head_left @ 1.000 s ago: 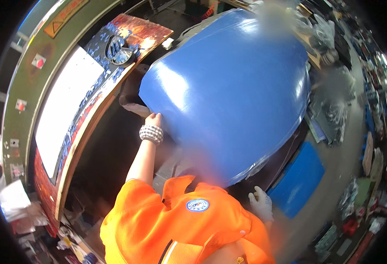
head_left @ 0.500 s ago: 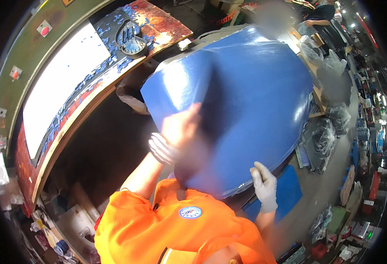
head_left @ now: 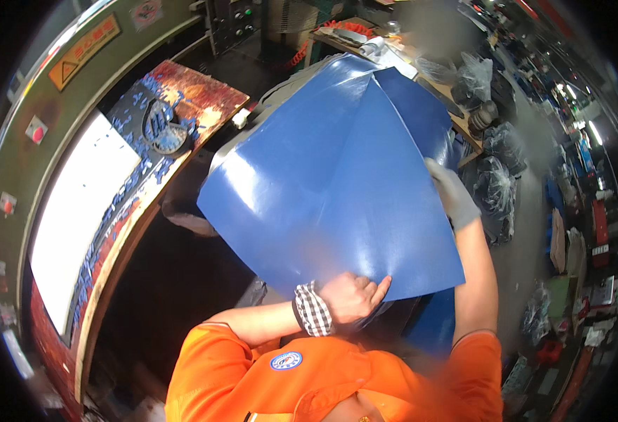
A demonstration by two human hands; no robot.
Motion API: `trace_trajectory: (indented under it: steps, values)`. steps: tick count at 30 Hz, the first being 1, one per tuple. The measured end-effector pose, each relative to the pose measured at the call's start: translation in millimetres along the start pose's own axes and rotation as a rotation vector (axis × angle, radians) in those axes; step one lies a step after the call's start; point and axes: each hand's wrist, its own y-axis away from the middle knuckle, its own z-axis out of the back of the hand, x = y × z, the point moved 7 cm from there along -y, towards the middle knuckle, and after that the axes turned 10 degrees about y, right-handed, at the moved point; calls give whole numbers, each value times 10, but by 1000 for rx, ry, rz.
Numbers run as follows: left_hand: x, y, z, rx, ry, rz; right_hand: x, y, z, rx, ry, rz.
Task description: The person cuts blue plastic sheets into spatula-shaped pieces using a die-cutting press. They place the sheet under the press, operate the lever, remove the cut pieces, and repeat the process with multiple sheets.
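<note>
The blue sheet [head_left: 323,169] looks light, bendy, slick: best held by edges. The left hand [head_left: 351,295] pinches its near edge; the right hand [head_left: 454,195], loosely curved, meets its right edge, grip unclear.

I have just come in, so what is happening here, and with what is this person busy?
A person in an orange shirt is handling a large, glossy blue sheet. The bare left hand holds its near edge, while the gloved right hand is at its right edge; whether it grips there is unclear. The sheet is bent, with a peak at its far end. To the left, a white board lies on a stained workbench.
</note>
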Motion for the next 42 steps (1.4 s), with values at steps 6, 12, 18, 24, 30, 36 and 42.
trace_trajectory:
  steps: [6, 12, 18, 24, 30, 36, 42]
  values:
    - [277, 163, -14, -1, 241, 88, -298, -789, -46, -146, 683, -279]
    - [1311, 546, 165, -221, 667, 419, -832, -263, -341, -370, 630, -161]
    - [2508, 667, -341, -225, 101, 791, -1097, 526, -561, -643, 501, -214]
    - [2541, 710, -633, -64, -142, 764, -780, 1669, -629, -849, 365, -79]
    - [2484, 635, -562, -47, -171, 765, -539, 2062, -661, -869, 450, -42]
    - [2435, 629, -579, -27, -230, 742, -482, 2437, -607, -904, 427, -41]
    - [2500, 695, -680, 82, -288, 786, -533, 2899, -579, -896, 435, -52]
